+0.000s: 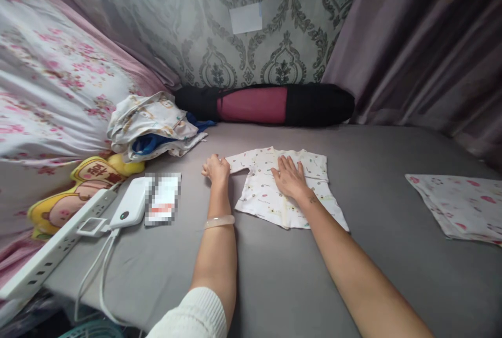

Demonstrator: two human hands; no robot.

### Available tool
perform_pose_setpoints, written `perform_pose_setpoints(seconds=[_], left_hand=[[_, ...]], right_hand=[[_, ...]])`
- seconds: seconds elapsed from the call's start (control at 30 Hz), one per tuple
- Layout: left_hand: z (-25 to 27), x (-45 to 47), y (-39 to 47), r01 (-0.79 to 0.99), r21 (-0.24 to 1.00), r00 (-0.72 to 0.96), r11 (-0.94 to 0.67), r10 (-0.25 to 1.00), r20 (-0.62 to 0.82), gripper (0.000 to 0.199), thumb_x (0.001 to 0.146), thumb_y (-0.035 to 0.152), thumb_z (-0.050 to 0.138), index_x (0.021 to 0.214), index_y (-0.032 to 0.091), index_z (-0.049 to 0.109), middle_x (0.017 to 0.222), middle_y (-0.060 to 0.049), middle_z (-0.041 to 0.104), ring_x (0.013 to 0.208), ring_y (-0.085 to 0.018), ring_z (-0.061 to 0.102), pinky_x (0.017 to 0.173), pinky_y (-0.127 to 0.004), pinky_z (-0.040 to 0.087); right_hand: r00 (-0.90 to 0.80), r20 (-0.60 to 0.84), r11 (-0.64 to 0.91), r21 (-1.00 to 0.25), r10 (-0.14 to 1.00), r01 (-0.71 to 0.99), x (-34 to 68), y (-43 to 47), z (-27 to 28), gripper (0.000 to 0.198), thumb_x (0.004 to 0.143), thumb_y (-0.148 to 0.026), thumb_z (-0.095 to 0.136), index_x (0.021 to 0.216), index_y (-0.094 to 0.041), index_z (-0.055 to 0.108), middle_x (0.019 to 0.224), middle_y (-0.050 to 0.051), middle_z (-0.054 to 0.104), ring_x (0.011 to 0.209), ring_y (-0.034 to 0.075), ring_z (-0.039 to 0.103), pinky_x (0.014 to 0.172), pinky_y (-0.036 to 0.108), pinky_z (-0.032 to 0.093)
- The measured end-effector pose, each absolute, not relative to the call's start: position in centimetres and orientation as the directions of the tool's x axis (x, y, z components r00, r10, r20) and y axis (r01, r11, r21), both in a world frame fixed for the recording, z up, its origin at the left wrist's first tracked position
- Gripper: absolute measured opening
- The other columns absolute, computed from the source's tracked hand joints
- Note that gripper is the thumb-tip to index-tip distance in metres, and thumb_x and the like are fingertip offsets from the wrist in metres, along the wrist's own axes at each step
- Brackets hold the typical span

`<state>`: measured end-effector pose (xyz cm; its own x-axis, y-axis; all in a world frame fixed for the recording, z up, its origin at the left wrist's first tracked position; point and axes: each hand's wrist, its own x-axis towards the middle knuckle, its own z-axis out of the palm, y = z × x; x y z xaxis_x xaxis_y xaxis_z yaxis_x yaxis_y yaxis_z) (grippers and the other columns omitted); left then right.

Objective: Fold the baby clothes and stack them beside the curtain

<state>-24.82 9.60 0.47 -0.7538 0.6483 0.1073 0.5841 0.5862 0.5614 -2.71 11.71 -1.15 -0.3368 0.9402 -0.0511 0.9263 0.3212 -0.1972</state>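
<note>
Printed shirt (261, 191), left fingers (214, 161) pinching cuff (232, 164), right fingers (286, 165) spread atop; bag (251, 105) behind, contents hidden

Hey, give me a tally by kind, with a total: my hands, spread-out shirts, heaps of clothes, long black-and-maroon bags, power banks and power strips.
Hands: 2 (left hand, right hand)
Printed white shirt: 1
Heap of clothes: 1
Long black-and-maroon bag: 1
White power bank: 1
White power strip: 1
Total: 7

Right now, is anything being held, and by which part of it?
The left hand appears to hold the white shirt by its sleeve end; the right hand lies flat on it.
</note>
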Motion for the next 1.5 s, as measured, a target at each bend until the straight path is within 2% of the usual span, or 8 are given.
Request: perform_pose_setpoints(seconds=[0.23,0.73,0.87,1.1,1.2,1.3,1.43,1.5], left_hand=[[0.7,-25.8,8.8,0.459,0.538,-0.856,0.707,0.513,0.055,0.031,0.085,0.027,0.051,0.113,0.014,0.059,0.13,-0.023,0.051,0.125,-0.038,0.043,0.098,-0.052,0.037],[-0.2,-27.5,9.3,0.403,0.598,-0.852,0.693,0.522,-0.031,0.02,0.078,0.027,0.058,0.095,0.018,0.063,0.116,-0.022,0.064,0.118,-0.038,0.055,0.097,-0.052,0.038],[0.4,-27.9,9.8,0.361,0.732,-0.841,0.578,0.541,-0.012,0.022,0.08,0.03,0.057,0.096,0.016,0.062,0.109,-0.018,0.067,0.108,-0.032,0.061,0.09,-0.042,0.046],[2.1,-25.8,11.1,0.096,0.984,-0.765,0.148,0.643,-0.023,0.039,0.085,0.032,0.052,0.118,0.011,0.051,0.092,-0.008,0.065,0.079,-0.016,0.064,0.069,-0.027,0.05],[3.0,-24.0,11.6,0.008,1.0,-0.733,0.03,0.68,-0.015,0.034,0.085,0.029,0.052,0.114,0.012,0.054,0.093,-0.009,0.064,0.08,-0.015,0.063,0.069,-0.025,0.051],[3.8,-22.2,12.0,-0.116,0.99,-0.705,-0.075,0.709,-0.029,0.031,0.083,0.029,0.054,0.109,0.013,0.057,0.088,-0.006,0.064,0.075,-0.014,0.063,0.063,-0.024,0.05],[4.2,-19.4,12.5,-0.253,0.957,-0.667,-0.143,0.742,-0.066,0.036,0.08,0.036,0.06,0.108,0.014,0.058,0.077,-0.001,0.062,0.06,-0.011,0.06,0.054,-0.021,0.045],[4.0,-17.7,12.7,-0.282,0.95,-0.632,-0.136,0.771,-0.077,0.041,0.08,0.042,0.062,0.11,0.014,0.058,0.078,-0.002,0.063,0.058,-0.01,0.059,0.052,-0.021,0.043]], right_hand=[[-0.343,-0.024,0.332,-0.194,0.939,0.923,-2.7,12.0,-1.6,0.066,0.099,-0.046,0.016,0.152,-0.007,0.023,0.159,0.01,0.017,0.147,0.024,0.009,0.117,0.05,0.004],[-0.337,-0.028,0.325,-0.195,0.941,0.925,-2.7,12.0,-1.5,0.064,0.099,-0.044,0.018,0.152,-0.008,0.024,0.159,0.011,0.018,0.147,0.024,0.009,0.117,0.051,0.005],[-0.338,-0.031,0.326,-0.195,0.941,0.925,-2.7,12.0,-1.4,0.063,0.099,-0.042,0.02,0.152,-0.008,0.024,0.159,0.01,0.018,0.147,0.024,0.01,0.117,0.051,0.005],[-0.336,-0.022,0.32,-0.251,0.942,0.913,-2.7,11.9,-1.1,0.06,0.1,-0.04,0.023,0.151,-0.009,0.028,0.159,0.011,0.02,0.147,0.025,0.011,0.117,0.05,0.005],[-0.315,0.127,0.34,-0.329,0.94,0.881,-2.9,12.1,-0.6,0.055,0.098,-0.033,0.029,0.146,-0.008,0.038,0.156,0.012,0.029,0.145,0.024,0.018,0.118,0.044,0.011],[-0.22,0.246,0.32,-0.514,0.944,0.796,-3.3,12.5,0.2,0.048,0.098,-0.03,0.029,0.137,-0.012,0.05,0.144,0.012,0.049,0.134,0.021,0.041,0.112,0.034,0.029],[-0.118,-0.026,0.032,-0.886,0.993,0.463,-3.5,13.0,1.5,0.049,0.101,-0.036,0.021,0.127,-0.014,0.057,0.124,0.014,0.064,0.107,0.021,0.064,0.089,0.031,0.051],[-0.159,-0.184,-0.139,-0.956,0.97,0.257,-3.3,13.2,1.9,0.055,0.102,-0.038,0.015,0.129,-0.01,0.053,0.125,0.018,0.063,0.102,0.02,0.066,0.083,0.031,0.053]])
